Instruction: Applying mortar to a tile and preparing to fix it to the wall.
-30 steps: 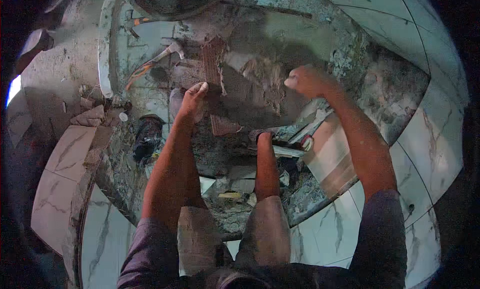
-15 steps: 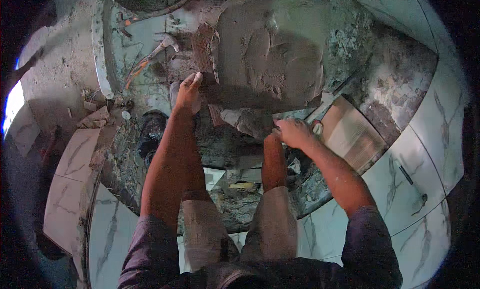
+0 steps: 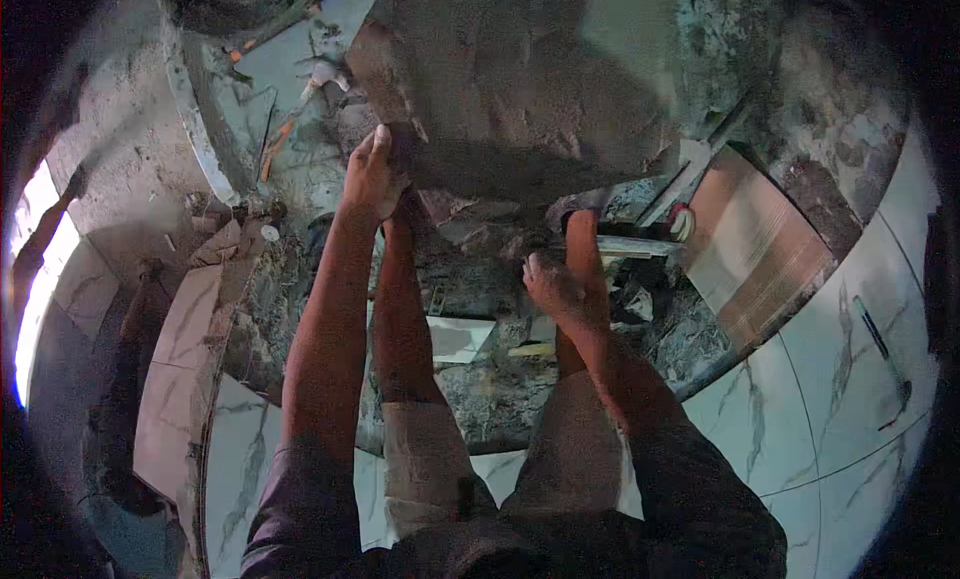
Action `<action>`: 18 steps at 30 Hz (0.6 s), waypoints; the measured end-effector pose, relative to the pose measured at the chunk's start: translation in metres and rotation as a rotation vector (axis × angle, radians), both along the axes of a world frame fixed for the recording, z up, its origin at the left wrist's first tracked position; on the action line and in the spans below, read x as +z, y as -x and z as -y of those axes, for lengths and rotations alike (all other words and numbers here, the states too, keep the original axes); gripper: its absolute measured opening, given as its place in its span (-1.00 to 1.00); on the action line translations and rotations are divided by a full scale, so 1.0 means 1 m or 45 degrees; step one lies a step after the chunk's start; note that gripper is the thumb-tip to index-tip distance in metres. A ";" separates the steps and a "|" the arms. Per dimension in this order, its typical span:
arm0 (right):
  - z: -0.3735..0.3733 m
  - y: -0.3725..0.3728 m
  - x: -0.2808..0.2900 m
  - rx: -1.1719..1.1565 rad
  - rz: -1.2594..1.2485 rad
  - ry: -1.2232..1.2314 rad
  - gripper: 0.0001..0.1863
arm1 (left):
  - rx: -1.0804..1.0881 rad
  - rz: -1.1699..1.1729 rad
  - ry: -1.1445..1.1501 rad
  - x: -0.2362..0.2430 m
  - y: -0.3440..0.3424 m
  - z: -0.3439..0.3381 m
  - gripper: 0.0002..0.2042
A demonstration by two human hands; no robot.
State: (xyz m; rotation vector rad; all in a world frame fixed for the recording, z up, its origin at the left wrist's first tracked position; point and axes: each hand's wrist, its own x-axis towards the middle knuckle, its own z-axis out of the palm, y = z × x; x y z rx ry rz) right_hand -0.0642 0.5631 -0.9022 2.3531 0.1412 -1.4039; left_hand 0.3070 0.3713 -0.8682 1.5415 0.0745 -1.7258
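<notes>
A large slab [image 3: 530,89], its upper face coated in grey-brown mortar, lies before me and looks like a tile. My left hand [image 3: 372,174] grips its near left corner, thumb on top and the other fingers hidden. Just in front of my right shin is my right hand [image 3: 553,287], apart from the slab, fingers curled. Whether it holds anything is lost in the dark. Below the slab's near edge the ground is dim and rough with mortar.
A claw hammer [image 3: 322,76] lies left of the slab. At right are a brown-backed tile [image 3: 760,244], a long metal straightedge [image 3: 695,169] and a dark-handled tool [image 3: 880,344] on marbled floor tiles [image 3: 790,389]. A white offcut [image 3: 458,339] lies between my legs.
My right hand has drawn back from near the slab's right corner toward my right shin. The slab looks larger and higher in view, my left hand still on it. The view has shifted.
</notes>
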 end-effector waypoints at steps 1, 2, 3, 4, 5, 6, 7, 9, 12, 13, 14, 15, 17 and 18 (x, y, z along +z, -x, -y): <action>-0.002 -0.019 0.014 -0.322 0.149 -0.120 -0.60 | 0.088 -0.004 0.003 0.009 -0.007 -0.006 -0.63; 0.008 -0.037 0.038 -0.638 0.284 -0.239 -0.65 | 0.076 0.019 -0.006 0.014 -0.015 -0.013 -0.63; 0.028 -0.055 0.064 -0.952 0.420 -0.344 -0.70 | 0.024 0.075 -0.047 0.018 -0.028 -0.017 -0.63; 0.052 -0.061 0.084 -1.258 0.537 -0.423 -0.74 | -0.023 0.101 -0.069 0.014 -0.032 -0.018 -0.63; 0.070 -0.059 0.094 -1.563 0.651 -0.484 -0.78 | -0.134 0.145 -0.078 0.011 -0.031 -0.016 -0.64; 0.083 -0.055 0.097 -1.566 0.649 -0.438 -0.78 | -0.143 0.120 -0.045 0.007 -0.025 -0.015 -0.64; 0.094 -0.046 0.103 -1.601 0.661 -0.386 -0.77 | -0.130 0.202 0.057 0.012 -0.011 -0.009 -0.64; 0.105 -0.038 0.107 -1.683 0.698 -0.311 -0.75 | -0.134 0.266 0.166 0.012 -0.004 -0.009 -0.65; 0.117 -0.045 0.106 -1.817 0.806 -0.254 -0.72 | -0.481 0.410 0.239 0.007 -0.030 -0.016 -0.66; 0.122 -0.042 0.105 -1.856 0.834 -0.231 -0.71 | -0.351 0.265 0.147 0.007 -0.027 -0.015 -0.66; 0.127 -0.039 0.105 -1.895 0.864 -0.210 -0.70 | -0.221 0.122 0.051 0.007 -0.024 -0.013 -0.65; 0.133 -0.036 0.105 -1.932 0.896 -0.190 -0.68 | -0.092 -0.019 -0.047 0.006 -0.021 -0.013 -0.64; 0.146 -0.025 0.112 -2.105 0.925 -0.047 -0.71 | -0.010 -0.098 -0.110 0.014 -0.009 -0.007 -0.64; 0.153 -0.019 0.116 -2.263 0.954 0.089 -0.73 | 0.086 -0.166 -0.178 0.016 -0.003 -0.006 -0.64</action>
